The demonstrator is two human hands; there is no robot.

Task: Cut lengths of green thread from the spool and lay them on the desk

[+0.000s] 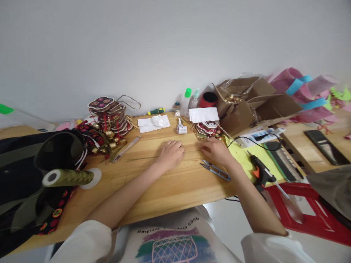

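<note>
My left hand (172, 155) rests on the wooden table (170, 186), its fingers curled. A thin olive cord (143, 158) runs out from under it to the left, and the fingers appear closed on this cord. To the right, my right hand (216, 150) is curled with the fingertips together; whatever they hold is hidden. Just below it lie blue thread snips (216, 170). Behind that hand is a stack of decorated pendants (210, 129) under a folded white paper (203, 114). A small white bottle (181, 127) stands behind the gap between my hands.
At left are a spool of olive cord (70, 178), a pendant pile (105, 113) with bells and a clear pen (126, 148). A black glue gun (261, 170) lies on yellow paper (238, 155) at right. Cardboard boxes (241, 118) stand behind, with a phone (326, 147) farther right.
</note>
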